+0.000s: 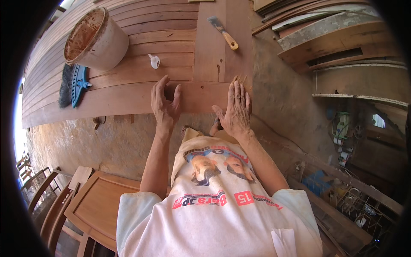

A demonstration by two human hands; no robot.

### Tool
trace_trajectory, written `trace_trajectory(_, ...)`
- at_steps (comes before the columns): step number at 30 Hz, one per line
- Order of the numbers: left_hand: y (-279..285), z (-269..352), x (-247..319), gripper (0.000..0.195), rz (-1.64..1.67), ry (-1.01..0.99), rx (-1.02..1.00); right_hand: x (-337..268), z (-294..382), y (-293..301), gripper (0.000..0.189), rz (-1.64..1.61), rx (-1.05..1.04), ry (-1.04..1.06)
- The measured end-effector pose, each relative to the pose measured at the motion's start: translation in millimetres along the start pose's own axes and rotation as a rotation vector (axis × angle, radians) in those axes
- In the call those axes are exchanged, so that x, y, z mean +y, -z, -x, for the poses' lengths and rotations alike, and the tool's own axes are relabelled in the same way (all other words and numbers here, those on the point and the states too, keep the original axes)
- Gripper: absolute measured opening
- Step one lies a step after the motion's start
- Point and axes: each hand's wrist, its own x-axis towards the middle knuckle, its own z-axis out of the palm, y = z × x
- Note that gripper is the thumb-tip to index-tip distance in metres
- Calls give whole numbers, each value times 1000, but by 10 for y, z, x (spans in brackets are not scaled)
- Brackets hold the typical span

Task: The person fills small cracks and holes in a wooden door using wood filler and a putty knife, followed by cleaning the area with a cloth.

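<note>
A large wooden panel (128,96) with grooved slats and a plain frame lies before me. My right hand (238,106) rests flat on its near right corner, fingers together, beside a smear of tan filler (239,78). Over the near frame board is my left hand (166,99), fingers and thumb apart, holding nothing. A putty knife with a wooden handle (230,41) lies on the upper right frame board. On the slats sits a small white plastic piece (154,61). Farther left, a stained white bucket (110,45) is on the panel, with a blue brush head (78,85) against it.
Stacked boards (337,41) lie at the upper right. A framed wooden door panel (106,205) and curved wooden parts (54,205) are at the lower left. A wire rack (362,208) with mixed items stands at the lower right. A cord (282,136) crosses the floor.
</note>
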Motion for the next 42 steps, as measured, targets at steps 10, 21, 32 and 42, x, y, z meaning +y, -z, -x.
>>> trace_trajectory(10,-22,-90,29,44,-43,-112,47,20,-312,31,102,-50,-22,31)
trace_trajectory(21,-13,-13,-4,44,-8,-52,27,-118,-140,-68,102,-18,3,43)
trace_trajectory(32,44,-3,30,44,-12,-81,-37,-103,-215,48,104,-81,-71,-19)
trace_trajectory(42,12,-29,29,44,0,-71,-61,-316,-300,-132,103,-20,-4,-41)
